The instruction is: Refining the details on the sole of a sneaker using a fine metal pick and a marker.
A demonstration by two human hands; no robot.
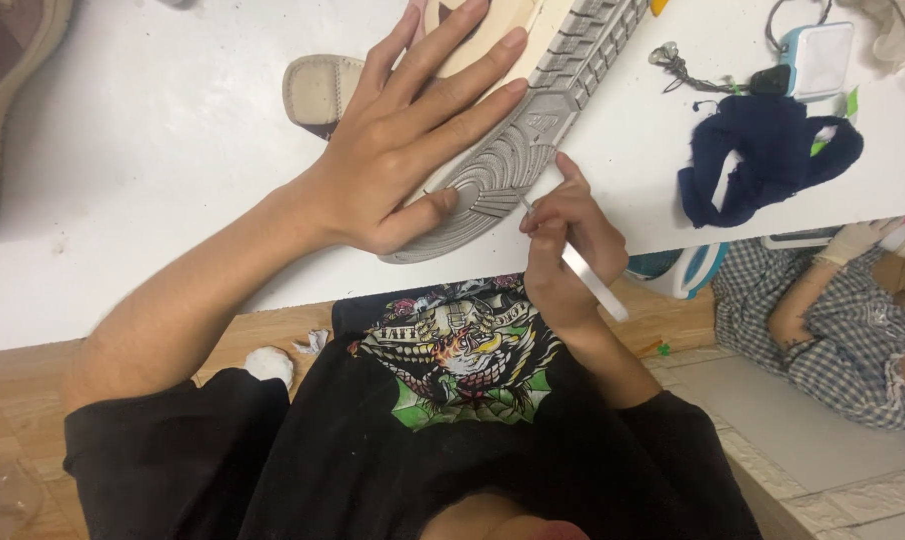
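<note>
Two hands share one job at the near edge of the white worktop (153,150). The left hand (413,140) lies flat and open across a grey shoe sole (533,130), fingers spread along the tread and thumb pressed near the heel curve, pinning it down. The right hand (563,245) is closed in a pen-like grip on a slim silvery tool (585,272), whose tip meets the sole's rim just beside that thumb — whether it is a blade or a scraper cannot be told.

The sole lies tread up, running diagonally from the worktop's front edge toward the top of the view, its heel end nearest the person.

To do this well, it seems wise to keep the flat palm heavy on the sole so it cannot skate, and to work the tip in short, shallow strokes along the rim rather than one long pull. The thumb sits close to the tip — a likely risk if the tool slips toward it — so steering the stroke away from the thumb would be safer.

A dark blue cloth (763,160) and a small white-and-blue device (818,55) lie well apart to the right.
</note>
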